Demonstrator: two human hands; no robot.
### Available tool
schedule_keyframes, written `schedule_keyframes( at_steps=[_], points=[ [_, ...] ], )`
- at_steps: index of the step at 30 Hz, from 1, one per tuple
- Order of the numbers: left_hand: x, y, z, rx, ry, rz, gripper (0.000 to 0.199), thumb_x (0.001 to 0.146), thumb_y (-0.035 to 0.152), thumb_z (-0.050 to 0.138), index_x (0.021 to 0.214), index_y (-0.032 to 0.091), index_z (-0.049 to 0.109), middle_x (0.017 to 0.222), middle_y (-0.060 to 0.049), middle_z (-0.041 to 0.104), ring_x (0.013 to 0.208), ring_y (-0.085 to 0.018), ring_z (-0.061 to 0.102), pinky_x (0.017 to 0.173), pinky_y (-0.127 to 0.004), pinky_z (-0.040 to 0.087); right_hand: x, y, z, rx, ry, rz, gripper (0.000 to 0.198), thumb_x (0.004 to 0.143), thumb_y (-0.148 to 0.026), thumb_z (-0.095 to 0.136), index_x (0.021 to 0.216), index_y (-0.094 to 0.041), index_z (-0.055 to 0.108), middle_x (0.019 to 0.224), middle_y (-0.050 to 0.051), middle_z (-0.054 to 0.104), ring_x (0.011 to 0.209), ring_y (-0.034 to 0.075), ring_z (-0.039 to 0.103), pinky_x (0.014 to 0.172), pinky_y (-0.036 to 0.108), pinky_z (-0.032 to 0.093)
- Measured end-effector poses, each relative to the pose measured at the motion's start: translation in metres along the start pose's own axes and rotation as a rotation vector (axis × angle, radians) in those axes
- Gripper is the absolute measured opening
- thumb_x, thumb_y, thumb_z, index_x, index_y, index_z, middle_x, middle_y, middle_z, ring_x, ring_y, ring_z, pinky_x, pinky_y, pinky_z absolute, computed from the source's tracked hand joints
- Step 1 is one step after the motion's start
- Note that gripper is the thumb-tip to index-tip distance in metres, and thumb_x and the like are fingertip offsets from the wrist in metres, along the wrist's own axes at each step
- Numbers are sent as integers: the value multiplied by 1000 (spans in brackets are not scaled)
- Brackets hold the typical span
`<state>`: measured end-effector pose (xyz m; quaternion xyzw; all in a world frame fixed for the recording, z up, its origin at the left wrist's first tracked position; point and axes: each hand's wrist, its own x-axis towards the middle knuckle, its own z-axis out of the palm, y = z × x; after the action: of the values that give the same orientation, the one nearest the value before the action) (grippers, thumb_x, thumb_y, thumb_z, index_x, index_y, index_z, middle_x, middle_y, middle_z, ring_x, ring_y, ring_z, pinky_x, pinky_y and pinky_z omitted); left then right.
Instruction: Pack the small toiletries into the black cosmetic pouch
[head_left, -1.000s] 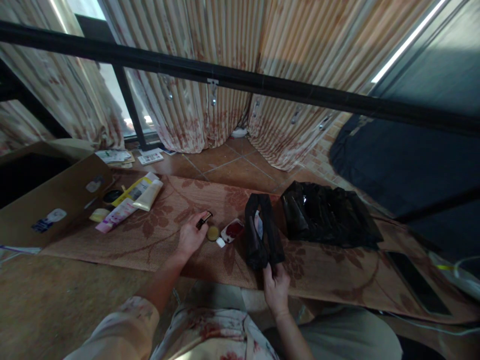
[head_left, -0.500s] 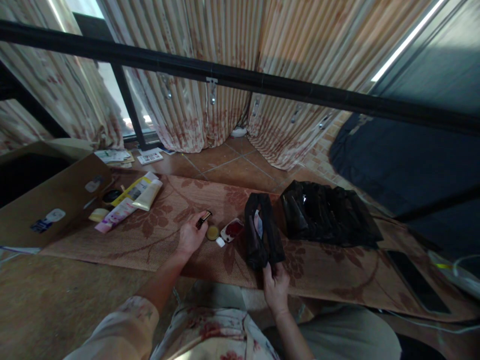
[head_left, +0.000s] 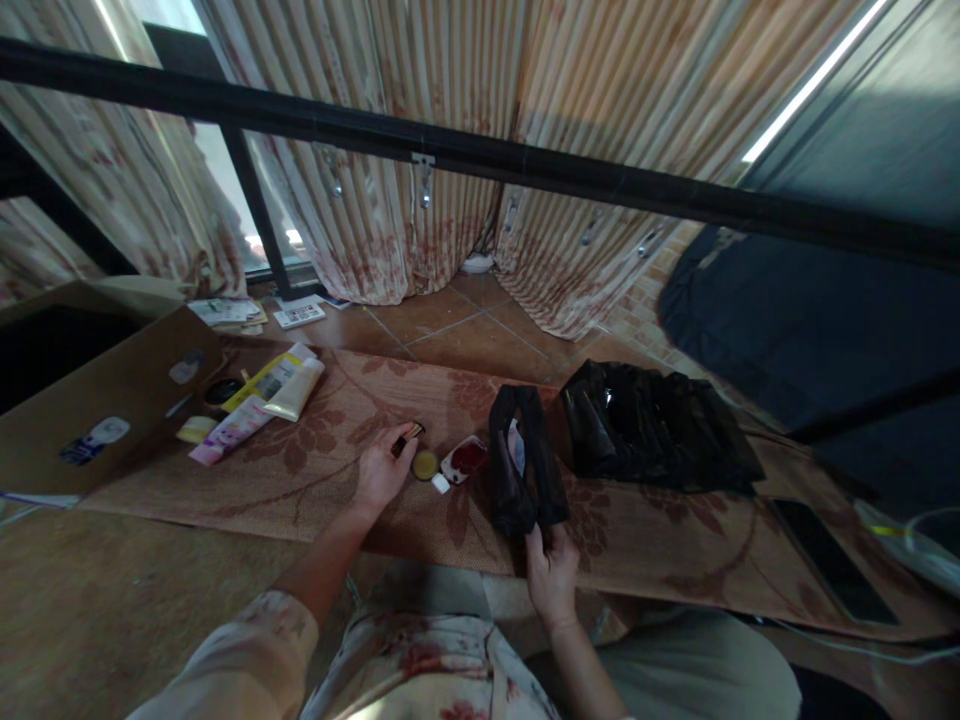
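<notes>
My left hand (head_left: 384,468) is closed on a small dark tube with a gold band (head_left: 407,439), perhaps a lipstick, low over the patterned mat. Just right of it lie a small round pot with a yellowish top (head_left: 425,464), a white cap-like piece (head_left: 440,484) and a flat red-and-white item (head_left: 464,459). My right hand (head_left: 553,570) pinches the near edge of a narrow black pouch (head_left: 528,462). The pouch gapes at the top, and something pale shows inside it. Its other contents are hidden.
Several tubes (head_left: 259,405) and a yellow-lidded jar (head_left: 196,430) lie at the left beside a cardboard box (head_left: 112,400). A row of black pouches (head_left: 660,428) stands on the right. A phone-like black slab (head_left: 834,560) lies farther right. A dark bar (head_left: 480,155) crosses above the mat (head_left: 337,500).
</notes>
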<state>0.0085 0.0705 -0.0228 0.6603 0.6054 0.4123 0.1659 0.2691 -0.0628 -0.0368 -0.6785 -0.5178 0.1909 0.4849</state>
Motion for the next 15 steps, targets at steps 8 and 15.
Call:
schedule_keyframes(
  at_steps=[8, 15],
  points=[
    [1, 0, -1, -13, -18, 14, 26, 87, 31, 53, 108, 23, 66, 108, -6, 70, 102, -20, 64, 94, -36, 50, 0, -1, 0, 10, -10, 11, 33, 88, -42, 51, 91, -13, 67, 85, 12, 70, 84, 23, 63, 78, 33, 47],
    [1, 1, -2, -34, -24, 4, 25, 85, 29, 54, 107, 24, 66, 109, -5, 69, 102, -20, 64, 94, -37, 50, 0, -2, 0, 14, -5, 12, 33, 87, -42, 51, 92, -13, 67, 85, 12, 71, 83, 24, 63, 77, 33, 47]
  ],
)
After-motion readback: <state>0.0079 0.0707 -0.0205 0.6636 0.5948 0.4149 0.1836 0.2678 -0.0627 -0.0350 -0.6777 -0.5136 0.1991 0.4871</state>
